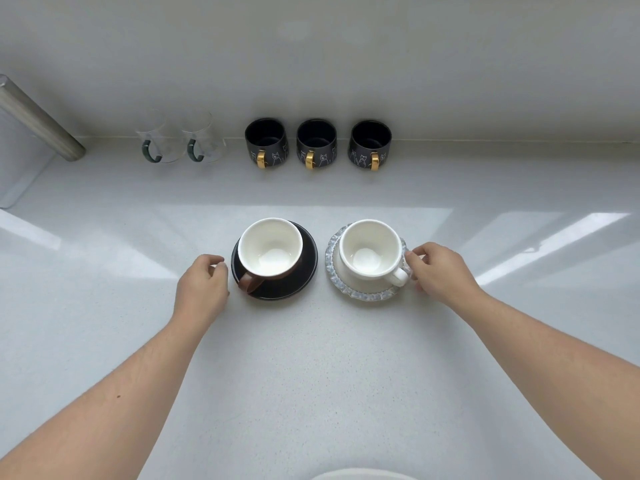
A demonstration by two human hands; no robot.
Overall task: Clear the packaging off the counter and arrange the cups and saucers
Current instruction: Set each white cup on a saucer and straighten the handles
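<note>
Frame centre: left hand (pixel 202 289) loosely curled, empty, beside black saucer (pixel 304 268). Right hand (pixel 438 268) pinches glass saucer (pixel 363 294) rim. Risk: a jerk could slide the white cup (pixel 370 251).

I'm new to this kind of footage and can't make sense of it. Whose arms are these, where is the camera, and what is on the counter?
There is no machine here. A person wears one wide-angle camera on the head, looking down at their own arms. The left hand rests beside a black saucer carrying a brown cup that is white inside. The right hand touches the rim of a clear ruffled saucer holding a white cup. Neither hand is lifting anything. Along the back wall stand two glass mugs and three dark mugs with gold handles. No packaging shows on the counter.
</note>
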